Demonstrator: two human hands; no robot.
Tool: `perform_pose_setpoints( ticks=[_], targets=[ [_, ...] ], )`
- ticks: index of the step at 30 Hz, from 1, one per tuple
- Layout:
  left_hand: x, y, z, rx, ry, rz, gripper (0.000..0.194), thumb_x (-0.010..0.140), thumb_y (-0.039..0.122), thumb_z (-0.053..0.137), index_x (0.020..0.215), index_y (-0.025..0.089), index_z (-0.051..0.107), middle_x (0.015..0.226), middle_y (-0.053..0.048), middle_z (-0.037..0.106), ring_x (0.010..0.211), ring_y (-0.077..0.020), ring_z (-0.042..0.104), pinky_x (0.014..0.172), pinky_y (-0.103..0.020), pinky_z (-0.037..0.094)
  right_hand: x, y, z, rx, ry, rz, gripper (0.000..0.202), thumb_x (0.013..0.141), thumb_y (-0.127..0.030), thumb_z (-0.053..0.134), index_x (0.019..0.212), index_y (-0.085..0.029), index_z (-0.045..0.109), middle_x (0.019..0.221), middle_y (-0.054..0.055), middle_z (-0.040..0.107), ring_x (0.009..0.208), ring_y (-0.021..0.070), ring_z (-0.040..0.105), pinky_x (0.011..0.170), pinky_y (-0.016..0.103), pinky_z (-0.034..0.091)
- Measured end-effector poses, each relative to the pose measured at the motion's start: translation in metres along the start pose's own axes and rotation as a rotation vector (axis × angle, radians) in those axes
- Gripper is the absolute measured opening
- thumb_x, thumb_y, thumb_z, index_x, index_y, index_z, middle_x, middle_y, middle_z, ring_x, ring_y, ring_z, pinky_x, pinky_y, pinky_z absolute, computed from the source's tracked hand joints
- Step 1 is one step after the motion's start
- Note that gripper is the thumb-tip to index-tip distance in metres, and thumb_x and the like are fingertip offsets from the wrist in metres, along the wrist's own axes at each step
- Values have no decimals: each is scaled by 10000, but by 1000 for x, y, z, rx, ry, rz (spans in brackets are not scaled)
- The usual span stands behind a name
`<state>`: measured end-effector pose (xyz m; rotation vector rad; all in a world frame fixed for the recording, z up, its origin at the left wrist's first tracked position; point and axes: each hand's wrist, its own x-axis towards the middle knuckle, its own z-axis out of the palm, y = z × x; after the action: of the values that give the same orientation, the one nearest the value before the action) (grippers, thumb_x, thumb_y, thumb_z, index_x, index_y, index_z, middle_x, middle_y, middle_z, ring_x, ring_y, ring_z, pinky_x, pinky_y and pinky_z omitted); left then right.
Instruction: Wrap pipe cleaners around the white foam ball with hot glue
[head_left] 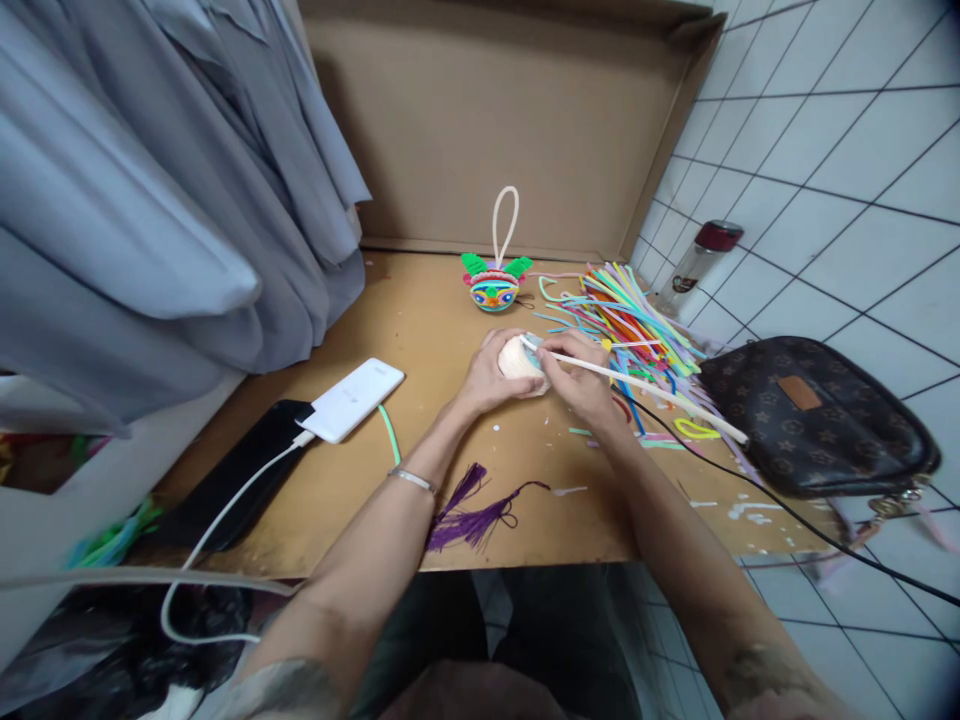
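Pale ball (517, 368), near mid-table (574, 530); cream strip (651, 386) against it, long axis running from 10 to 4 o'clock, far end toward 4. Left hand (486, 376), extended from 7 o'clock, cups the ball; right hand (579, 376), extended from 5, pinches the strip. Ornament (495, 291) at 12.

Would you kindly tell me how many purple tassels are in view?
2: one tassel beside the left forearm, another nearer the table's front edge; more may hide under that arm.
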<state>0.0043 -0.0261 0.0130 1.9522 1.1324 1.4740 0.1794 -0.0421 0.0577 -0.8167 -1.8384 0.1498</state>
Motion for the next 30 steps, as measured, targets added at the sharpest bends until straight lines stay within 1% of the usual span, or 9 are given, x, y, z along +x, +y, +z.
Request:
perform_pose_setpoints(
  ticks=[3, 6, 13, 19, 25, 30],
  targets=[
    [0, 0, 1, -9, 9, -3, 696, 586, 268, 852, 1243, 214, 627, 1264, -84, 648, 1171, -285, 648, 1048, -455, 540, -1, 0, 0, 5, -25, 10, 125, 885, -248, 619, 781, -243, 690, 781, 19, 690, 746, 186, 648, 698, 315, 489],
    [0, 0, 1, -24, 9, -14, 699, 576, 251, 841, 1240, 217, 624, 1248, -79, 651, 1168, -282, 646, 1050, -454, 538, 0, -1, 0, -12, -41, 14, 125, 873, -234, 611, 771, -240, 683, 763, 13, 669, 726, 177, 629, 685, 310, 468],
    [0, -1, 0, -64, -3, -58, 700, 573, 263, 828, 1235, 206, 608, 1238, -78, 651, 1142, -272, 652, 1043, -442, 538, 1, -1, 2, -67, -81, -25, 114, 845, -226, 611, 765, -240, 691, 766, 25, 683, 739, 187, 623, 711, 320, 476],
    [0, -1, -2, -39, -9, -36, 695, 579, 279, 827, 1232, 187, 607, 1262, -97, 657, 1172, -284, 652, 1061, -450, 533, 2, 2, 2, -124, -107, -58, 97, 838, -229, 628, 768, -244, 693, 759, 25, 678, 767, 199, 624, 753, 334, 463],
    [-1, -2, -3, -22, -4, -19, 684, 583, 252, 838, 1225, 205, 607, 1258, -89, 673, 1166, -286, 664, 1044, -458, 541, 1, 2, 4, -113, -93, -64, 105, 841, -214, 616, 767, -239, 687, 754, 14, 658, 740, 186, 600, 732, 325, 435],
    [0, -4, -3, 14, 2, 45, 661, 597, 242, 833, 1218, 207, 609, 1261, -86, 673, 1182, -284, 655, 1052, -460, 535, 1, 3, 4, -110, -128, -56, 91, 833, -210, 615, 773, -240, 678, 766, 13, 663, 764, 189, 603, 746, 324, 434]
  ],
)
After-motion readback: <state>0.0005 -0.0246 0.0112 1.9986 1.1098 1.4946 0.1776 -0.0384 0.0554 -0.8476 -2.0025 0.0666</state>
